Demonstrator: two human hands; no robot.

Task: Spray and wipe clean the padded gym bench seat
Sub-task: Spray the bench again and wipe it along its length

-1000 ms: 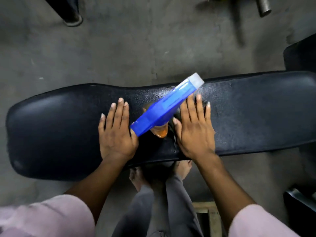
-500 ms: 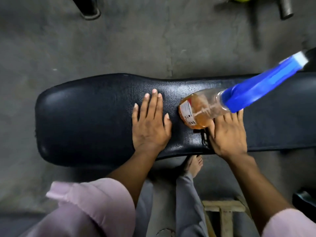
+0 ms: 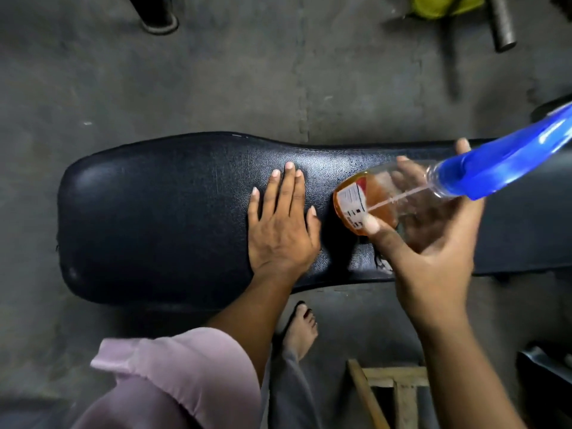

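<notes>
The black padded bench seat [image 3: 154, 212] runs left to right across the view, its rounded end at the left. My left hand [image 3: 281, 230] lies flat on the seat, fingers together and palm down. A clear spray bottle [image 3: 365, 199] holding orange liquid stands on the seat just right of it, its blue trigger head [image 3: 501, 168] close to the camera. My right hand [image 3: 433, 258] is raised off the seat and wrapped around the bottle. The thumb presses near the label and the fingers show through the clear plastic behind. No cloth is in either hand.
Grey concrete floor surrounds the bench. A wooden frame [image 3: 390, 385] stands at the bottom right beside a dark object [image 3: 544, 376]. My bare foot [image 3: 298, 329] is under the bench's near edge. A yellow cloth [image 3: 442, 6], a metal bar [image 3: 501, 23] and a black post foot [image 3: 158, 17] lie beyond.
My right hand has lifted from the seat and closed around the spray bottle. The left hand stays flat on the seat. The view has shifted, so the bench sits further right.
</notes>
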